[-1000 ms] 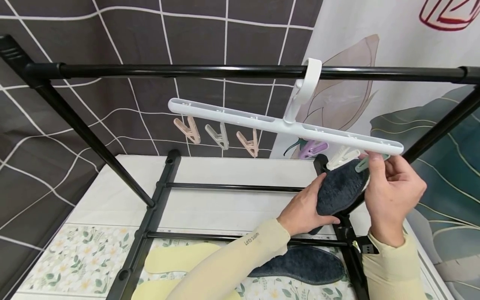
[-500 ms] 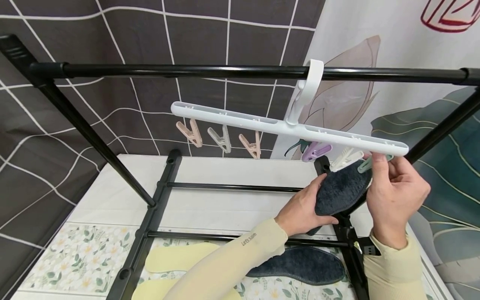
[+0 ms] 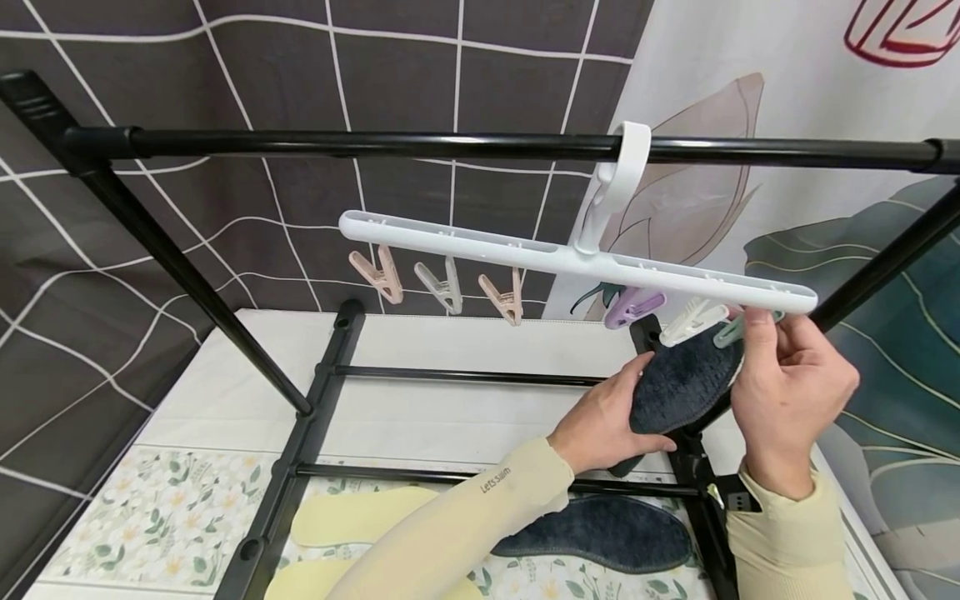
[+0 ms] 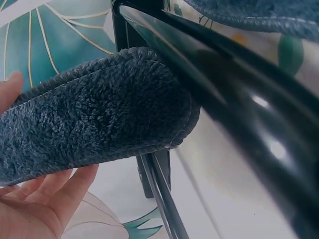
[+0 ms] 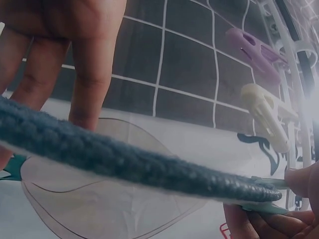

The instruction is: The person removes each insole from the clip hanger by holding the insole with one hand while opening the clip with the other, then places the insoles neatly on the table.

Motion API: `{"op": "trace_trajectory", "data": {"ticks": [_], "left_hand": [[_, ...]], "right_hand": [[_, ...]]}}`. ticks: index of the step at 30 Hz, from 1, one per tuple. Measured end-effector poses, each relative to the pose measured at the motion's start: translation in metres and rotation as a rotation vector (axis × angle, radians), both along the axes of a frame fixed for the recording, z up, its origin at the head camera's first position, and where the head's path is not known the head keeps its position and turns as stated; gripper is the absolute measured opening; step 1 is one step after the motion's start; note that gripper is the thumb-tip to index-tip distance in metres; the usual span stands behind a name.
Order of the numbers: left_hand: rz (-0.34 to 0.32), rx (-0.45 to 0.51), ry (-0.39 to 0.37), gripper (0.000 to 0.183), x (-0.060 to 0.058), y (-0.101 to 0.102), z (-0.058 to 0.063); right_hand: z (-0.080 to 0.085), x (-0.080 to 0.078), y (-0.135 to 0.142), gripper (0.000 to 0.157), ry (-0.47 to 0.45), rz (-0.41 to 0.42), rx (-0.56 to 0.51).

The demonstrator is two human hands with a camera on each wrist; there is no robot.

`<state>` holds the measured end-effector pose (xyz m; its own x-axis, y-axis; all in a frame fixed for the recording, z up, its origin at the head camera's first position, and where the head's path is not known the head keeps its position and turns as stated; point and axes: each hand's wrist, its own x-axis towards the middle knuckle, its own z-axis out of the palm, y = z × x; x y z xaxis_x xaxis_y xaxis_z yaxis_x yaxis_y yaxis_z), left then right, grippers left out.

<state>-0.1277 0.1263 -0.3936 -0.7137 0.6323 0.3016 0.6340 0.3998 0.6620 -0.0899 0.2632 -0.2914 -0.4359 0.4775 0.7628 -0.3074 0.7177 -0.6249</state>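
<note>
In the head view my left hand (image 3: 607, 421) grips a dark blue fuzzy insole (image 3: 684, 379) by its sides, thumb on one edge and fingers on the other. The left wrist view shows the insole's free rounded end (image 4: 149, 99) beside a black bar. My right hand (image 3: 795, 392) pinches a pale green clothes peg (image 3: 727, 332) under the right end of a white clip hanger (image 3: 480, 243). In the right wrist view the insole's tip lies between the jaws of that green peg (image 5: 266, 206). Most of the right fingers' contact is hidden in the head view.
The hanger hooks over a black rail (image 3: 375, 143) of a rack. Other pegs hang from it, among them a purple one (image 3: 633, 307) and a white one (image 3: 692, 322). Another dark insole (image 3: 600, 533) and yellow insoles (image 3: 360, 515) lie on the floral surface below.
The hanger has swung slightly down and to the right, and my right hand has shifted a little with it. Both hands keep their hold on the insole and the green peg.
</note>
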Motion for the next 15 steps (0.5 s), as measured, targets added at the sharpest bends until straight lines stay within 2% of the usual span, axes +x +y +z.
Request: {"op": "trace_trajectory", "data": {"ticks": [15], "left_hand": [[0.011,-0.044,-0.026,0.103,0.0002,-0.0046,0.0022]], "right_hand": [[0.0019,-0.0032,-0.0026,0.019,-0.011,-0.050,-0.053]]}}
